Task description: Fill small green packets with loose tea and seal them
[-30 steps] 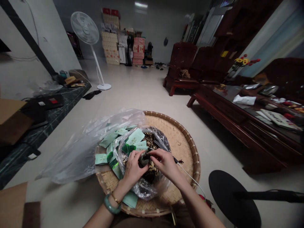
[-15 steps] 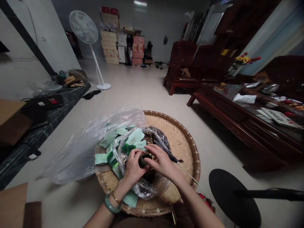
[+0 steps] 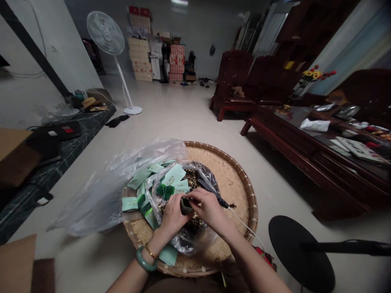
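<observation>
My left hand [image 3: 174,213] is closed around a small dark greenish packet [image 3: 185,206], held upright over a clear plastic bag [image 3: 187,243]. The fingertips of my right hand [image 3: 205,203] pinch together at the packet's upper edge; fingers hide part of it. Below, the open bag holds a loose dark and yellowish dried mix [image 3: 192,179]. Pale green packets [image 3: 174,175] lie in and beside the bag's left side. A black pen-like tool [image 3: 222,201] with a white cord rests at the bag's right edge.
Everything sits on a round woven bamboo tray [image 3: 236,179]. A large clear plastic sheet [image 3: 100,191] spreads off its left side. To the right stand a black round base [image 3: 301,250] and a dark wooden table [image 3: 284,142]. A white fan [image 3: 131,110] stands farther back.
My right hand's fingers, spread over the packet before, have drawn together and pinch at its upper edge. My left hand keeps its hold in nearly the same place.
</observation>
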Tool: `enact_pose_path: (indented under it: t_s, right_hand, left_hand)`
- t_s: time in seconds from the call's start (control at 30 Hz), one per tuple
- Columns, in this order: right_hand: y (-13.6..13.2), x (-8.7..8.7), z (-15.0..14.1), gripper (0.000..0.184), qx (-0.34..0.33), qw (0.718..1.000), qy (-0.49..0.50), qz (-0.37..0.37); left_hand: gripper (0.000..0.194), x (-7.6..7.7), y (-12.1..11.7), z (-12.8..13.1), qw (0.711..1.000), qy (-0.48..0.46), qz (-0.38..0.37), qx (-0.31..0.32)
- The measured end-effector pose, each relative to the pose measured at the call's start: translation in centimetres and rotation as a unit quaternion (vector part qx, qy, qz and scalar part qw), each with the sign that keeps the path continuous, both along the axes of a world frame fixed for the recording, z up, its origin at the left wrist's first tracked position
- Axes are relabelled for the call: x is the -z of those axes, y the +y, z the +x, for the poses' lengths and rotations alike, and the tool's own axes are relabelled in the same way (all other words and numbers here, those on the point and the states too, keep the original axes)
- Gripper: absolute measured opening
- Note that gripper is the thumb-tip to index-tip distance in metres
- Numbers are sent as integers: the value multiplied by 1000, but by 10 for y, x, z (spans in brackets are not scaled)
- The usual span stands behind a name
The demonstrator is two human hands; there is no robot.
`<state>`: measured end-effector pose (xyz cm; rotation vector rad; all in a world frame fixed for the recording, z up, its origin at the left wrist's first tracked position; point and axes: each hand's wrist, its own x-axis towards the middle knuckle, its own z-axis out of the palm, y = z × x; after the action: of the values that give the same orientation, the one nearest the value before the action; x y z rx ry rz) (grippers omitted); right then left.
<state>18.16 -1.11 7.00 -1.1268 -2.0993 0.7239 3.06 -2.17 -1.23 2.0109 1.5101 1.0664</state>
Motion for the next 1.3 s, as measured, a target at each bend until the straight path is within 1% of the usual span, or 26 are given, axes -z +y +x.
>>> enact_pose_path:
  t_s: [0.17,0.3,0.37,0.47,0.53,0.63,0.7,0.77,0.83,0.87,0.97,1.03,1.07,1.13,1.17,1.23,1.27,1.3]
  right_hand:
    - [-7,-8,-4,37,-29,999,46,-1]
    - [-11,-9,0,37,-31,997,75,-12]
    - [-11,-6,3,37,-21,996,86,-5]
    - [-8,6,6,34,34,995,91,9]
    - [-4,16,5,32,61,995,83,-5]
    - [3,25,-1,26,45,995,77,-48]
    - [7,27,-3,19,38,994,89,-54]
    - [8,25,-3,13,54,992,111,-38]
    - [7,21,0,12,68,989,128,-2]
    - [6,19,2,12,64,990,128,22]
    - [1,15,5,14,12,994,68,80]
    - [-3,13,4,15,-23,996,16,88]
    - [-5,13,3,15,-30,996,4,88]
    - [-8,14,3,17,-21,996,8,91]
    - [-9,16,2,23,-10,996,12,91]
    - [-10,23,3,45,14,997,9,77]
    - [-10,28,3,51,26,998,3,64]
    - [-9,33,3,49,36,998,0,51]
  left_hand:
    - [37,3,0,-1,1000,12,15,-3]
    - [34,1,0,0,1000,5,3,-8]
    - [35,1,0,0,1000,-6,2,-11]
    - [40,4,0,0,1000,-19,9,-4]
    - [42,7,1,0,1000,-20,12,2]
    - [43,10,0,0,1000,-18,9,4]
    - [42,9,0,0,1000,-25,5,11]
    - [42,7,0,0,999,-34,2,16]
    - [43,5,0,0,999,-40,-1,18]
    - [43,4,0,0,999,-43,-4,20]
    - [44,5,0,-1,998,-51,-17,30]
    - [46,7,1,-2,998,-55,-22,32]
    - [48,9,1,-3,998,-58,-23,32]
    - [50,12,1,-3,997,-67,-21,35]
    - [51,12,0,-3,996,-74,-20,34]
    - [51,12,0,-2,995,-91,-25,18]
    - [51,10,-1,-1,994,-101,-32,7]
    - [51,8,-1,-1,993,-110,-44,-1]
